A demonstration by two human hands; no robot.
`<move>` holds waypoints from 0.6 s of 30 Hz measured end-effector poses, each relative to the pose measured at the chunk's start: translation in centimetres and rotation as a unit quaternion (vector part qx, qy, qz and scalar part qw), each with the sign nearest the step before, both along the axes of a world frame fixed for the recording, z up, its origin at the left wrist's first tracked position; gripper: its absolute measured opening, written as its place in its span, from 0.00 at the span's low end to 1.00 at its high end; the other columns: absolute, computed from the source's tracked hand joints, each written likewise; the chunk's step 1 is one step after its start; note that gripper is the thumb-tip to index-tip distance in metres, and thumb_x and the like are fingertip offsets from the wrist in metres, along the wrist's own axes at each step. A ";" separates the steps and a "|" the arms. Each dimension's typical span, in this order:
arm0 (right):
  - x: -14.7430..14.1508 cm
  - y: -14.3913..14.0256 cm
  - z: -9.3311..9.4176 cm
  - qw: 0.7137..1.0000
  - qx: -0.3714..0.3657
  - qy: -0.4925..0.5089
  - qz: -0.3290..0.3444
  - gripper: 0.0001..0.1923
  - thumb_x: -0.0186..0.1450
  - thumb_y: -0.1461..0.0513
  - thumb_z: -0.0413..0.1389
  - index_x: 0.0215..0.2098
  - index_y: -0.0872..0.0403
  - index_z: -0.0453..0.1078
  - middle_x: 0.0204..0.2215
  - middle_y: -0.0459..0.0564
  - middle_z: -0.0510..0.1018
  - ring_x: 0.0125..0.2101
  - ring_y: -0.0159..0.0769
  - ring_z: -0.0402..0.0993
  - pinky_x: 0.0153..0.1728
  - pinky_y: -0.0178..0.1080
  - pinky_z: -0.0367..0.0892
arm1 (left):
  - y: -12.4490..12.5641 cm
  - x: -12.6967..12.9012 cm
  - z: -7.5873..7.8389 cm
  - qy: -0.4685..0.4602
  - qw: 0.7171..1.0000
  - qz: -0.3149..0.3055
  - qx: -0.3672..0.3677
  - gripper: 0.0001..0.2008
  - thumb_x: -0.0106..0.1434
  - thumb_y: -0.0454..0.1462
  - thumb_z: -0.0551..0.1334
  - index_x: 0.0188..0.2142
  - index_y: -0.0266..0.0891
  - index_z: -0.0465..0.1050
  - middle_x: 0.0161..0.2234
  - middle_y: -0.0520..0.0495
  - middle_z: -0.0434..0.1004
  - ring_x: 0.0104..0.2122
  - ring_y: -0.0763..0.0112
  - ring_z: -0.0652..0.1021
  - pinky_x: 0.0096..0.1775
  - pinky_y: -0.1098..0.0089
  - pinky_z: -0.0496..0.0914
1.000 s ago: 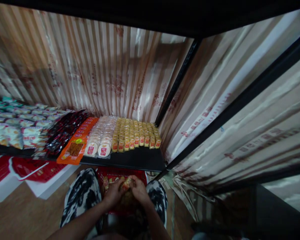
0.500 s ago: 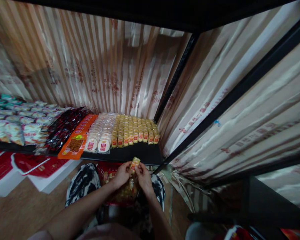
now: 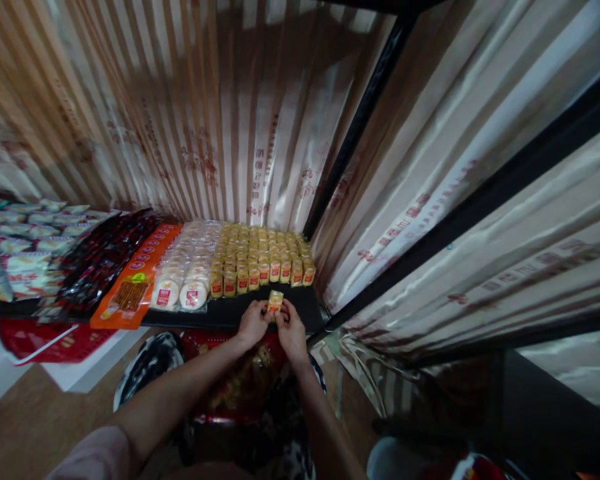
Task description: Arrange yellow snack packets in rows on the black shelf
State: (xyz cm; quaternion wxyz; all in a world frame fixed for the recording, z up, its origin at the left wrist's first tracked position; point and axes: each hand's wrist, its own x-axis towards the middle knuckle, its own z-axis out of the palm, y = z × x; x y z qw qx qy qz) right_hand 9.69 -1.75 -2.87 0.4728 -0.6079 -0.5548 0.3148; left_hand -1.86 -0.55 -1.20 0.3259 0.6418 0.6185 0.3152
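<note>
Pinching snack pkt [image 3: 275,301] betw both grips, over shelf [image 3: 260,313].

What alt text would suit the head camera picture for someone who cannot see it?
Two bare hands, left hand and right hand, hold a small yellow packet over a dark shelf, just in front of rows of similar yellow packets. Round white packs and an orange packet lie further left.

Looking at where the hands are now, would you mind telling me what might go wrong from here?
Both hands, left hand and right hand, pinch one small yellow packet over the bare front strip of the black shelf. Pushed in carelessly, it might topple the upright front row of yellow packets. Set too near the shelf edge, it may slip off into the red basket below.
</note>
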 end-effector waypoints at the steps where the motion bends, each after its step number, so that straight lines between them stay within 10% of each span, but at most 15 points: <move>1: 0.0 0.4 -0.3 1.000 0.011 0.001 -0.011 0.23 0.60 0.58 0.49 0.52 0.56 0.63 0.42 0.56 0.75 0.38 0.36 0.74 0.37 0.39 0.71 | 0.6 0.4 -0.1 -0.001 1.000 0.010 -0.003 0.11 0.59 0.34 0.58 0.42 0.38 0.72 0.34 0.48 0.70 0.33 0.73 0.72 0.38 0.73 0.67; 18: 1.2 5.2 -1.7 0.976 0.106 -0.176 -0.071 0.22 0.59 0.66 0.42 0.50 0.59 0.68 0.42 0.58 0.72 0.45 0.39 0.67 0.48 0.42 0.65 | 7.2 4.4 -0.6 -0.018 0.995 0.089 0.029 0.10 0.60 0.33 0.57 0.42 0.34 0.67 0.38 0.44 0.72 0.38 0.70 0.74 0.41 0.71 0.67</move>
